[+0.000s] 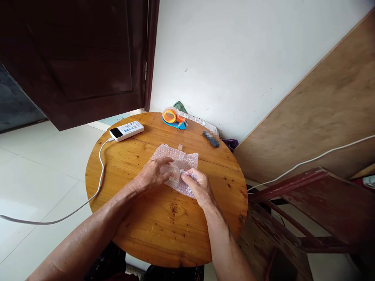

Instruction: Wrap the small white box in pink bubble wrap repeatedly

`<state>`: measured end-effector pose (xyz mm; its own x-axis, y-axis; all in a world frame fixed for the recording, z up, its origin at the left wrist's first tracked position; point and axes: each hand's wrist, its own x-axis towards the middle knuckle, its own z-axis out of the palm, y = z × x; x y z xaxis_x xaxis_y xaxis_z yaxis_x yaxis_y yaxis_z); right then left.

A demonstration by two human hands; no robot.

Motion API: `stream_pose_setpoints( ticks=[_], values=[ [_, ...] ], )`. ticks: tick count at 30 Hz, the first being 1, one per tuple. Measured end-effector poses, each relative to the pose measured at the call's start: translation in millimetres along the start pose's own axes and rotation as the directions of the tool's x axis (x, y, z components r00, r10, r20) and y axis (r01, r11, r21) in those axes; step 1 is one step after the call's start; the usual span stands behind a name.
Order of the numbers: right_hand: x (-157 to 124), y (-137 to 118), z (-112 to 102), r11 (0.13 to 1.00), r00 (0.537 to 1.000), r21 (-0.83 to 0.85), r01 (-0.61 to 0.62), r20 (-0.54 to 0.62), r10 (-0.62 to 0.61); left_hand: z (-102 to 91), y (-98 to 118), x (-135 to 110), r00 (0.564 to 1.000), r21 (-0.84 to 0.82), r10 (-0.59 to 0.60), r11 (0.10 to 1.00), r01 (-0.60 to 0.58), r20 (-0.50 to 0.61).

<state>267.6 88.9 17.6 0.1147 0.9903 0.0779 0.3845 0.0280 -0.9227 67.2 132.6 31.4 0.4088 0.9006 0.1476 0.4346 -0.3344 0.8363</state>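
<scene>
A sheet of bubble wrap [181,158] lies in the middle of a round wooden table [164,226]. My left hand [154,173] and my right hand [199,185] meet over its near edge. Both close on a small clear-wrapped object [175,175] with a reddish patch, folded into the wrap. My left fingers curl over the top of it. My right thumb and fingers pinch the wrap from the right side. What the small object is cannot be made out.
A white power bank [126,130] with a white cable [99,171] lies at the table's far left. An orange and blue tape dispenser [175,118] sits at the far edge, a dark small item [211,139] to its right. A wooden board [319,113] and red wooden frame [319,203] stand right.
</scene>
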Motion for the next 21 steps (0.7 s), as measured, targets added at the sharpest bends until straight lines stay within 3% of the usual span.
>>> stream_pose_setpoints(
  ticks=[8, 13, 18, 21],
  values=[
    [-3, -2, -6, 0.995, 0.986, 0.029, -0.093, 0.143, 0.088, 8.9, -2, 0, 0.994, -0.184, -0.051, 0.981, 0.068, 0.096],
    [-5, -3, -16, 0.986, 0.974, -0.139, -0.087, 0.194, 0.113, 8.9, -5, 0, 0.997, -0.178, -0.07, 0.981, 0.077, 0.041],
    [-4, 2, -19, 0.95, 0.987, -0.313, -0.013, 0.148, 0.062, 9.8, -8, 1, 0.996, -0.234, -0.077, 0.968, 0.088, 0.055],
    [-8, -6, -17, 0.928, 0.995, -0.364, 0.082, -0.027, -0.098, 10.4, -10, 1, 0.995, -0.254, -0.081, 0.963, 0.093, 0.056]
  ],
)
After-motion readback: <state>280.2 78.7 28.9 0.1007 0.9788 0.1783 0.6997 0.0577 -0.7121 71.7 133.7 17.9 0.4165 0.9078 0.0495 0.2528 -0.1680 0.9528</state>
